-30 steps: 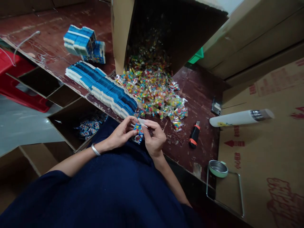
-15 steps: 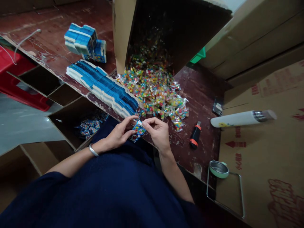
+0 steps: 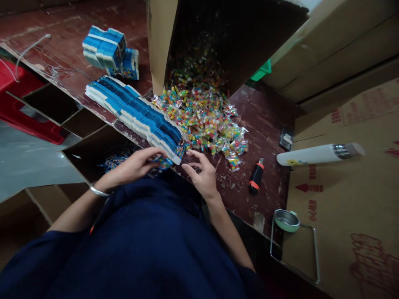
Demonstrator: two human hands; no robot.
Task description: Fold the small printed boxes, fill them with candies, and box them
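My left hand (image 3: 140,165) is closed on a small printed blue packet (image 3: 162,162), blurred by motion, at the table's front edge. My right hand (image 3: 201,172) holds nothing; its fingers are parted, close to the near end of a long row of flat blue-and-white packets (image 3: 137,110). The last packet of that row leans toward my fingers. Behind my right hand lies a heap of clear bags of coloured candy (image 3: 205,116), spilling from a tipped cardboard box (image 3: 157,50).
Bundled blue packets (image 3: 104,45) stand at the back left. An open carton below the table holds several filled packets (image 3: 116,160). To the right are a utility knife (image 3: 256,176), a white bottle (image 3: 308,155), a metal-and-green cup (image 3: 286,221) and large cartons (image 3: 349,182).
My left hand has moved left with the small packet, toward the carton below. My right hand has let go of it and its fingers have parted.
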